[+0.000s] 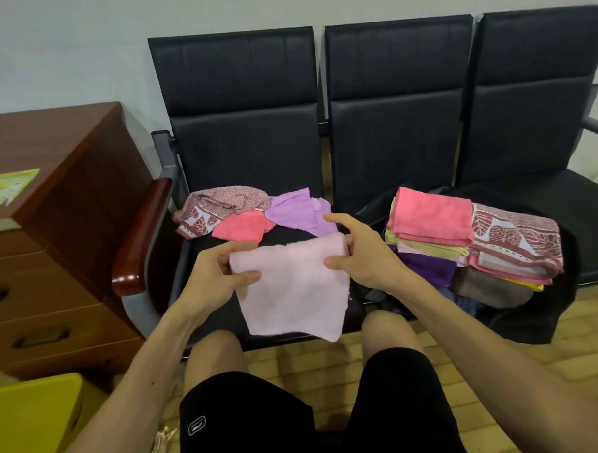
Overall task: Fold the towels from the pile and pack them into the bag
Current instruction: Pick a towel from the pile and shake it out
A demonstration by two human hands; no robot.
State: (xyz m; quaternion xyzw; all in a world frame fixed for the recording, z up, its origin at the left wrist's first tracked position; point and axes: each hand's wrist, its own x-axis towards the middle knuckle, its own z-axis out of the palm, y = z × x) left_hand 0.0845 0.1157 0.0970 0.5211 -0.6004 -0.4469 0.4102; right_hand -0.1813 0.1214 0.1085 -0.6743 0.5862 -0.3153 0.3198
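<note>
Pinching pink towel (pixel 293 291) with left hand (pixel 216 276), right hand (pixel 363 258); shorts logo (pixel 197 425) illegible.

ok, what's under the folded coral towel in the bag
A yellow-green towel, then a purple towel; only their edges show. Deeper layers and the bag interior are covered.

Both bare forearms reach forward over the knees. The left hand (pixel 221 276) pinches the pale pink towel (pixel 293 294) at its upper left corner (thumb on top); the right hand (pixel 363 254) pinches the upper right, index finger raised.
</note>
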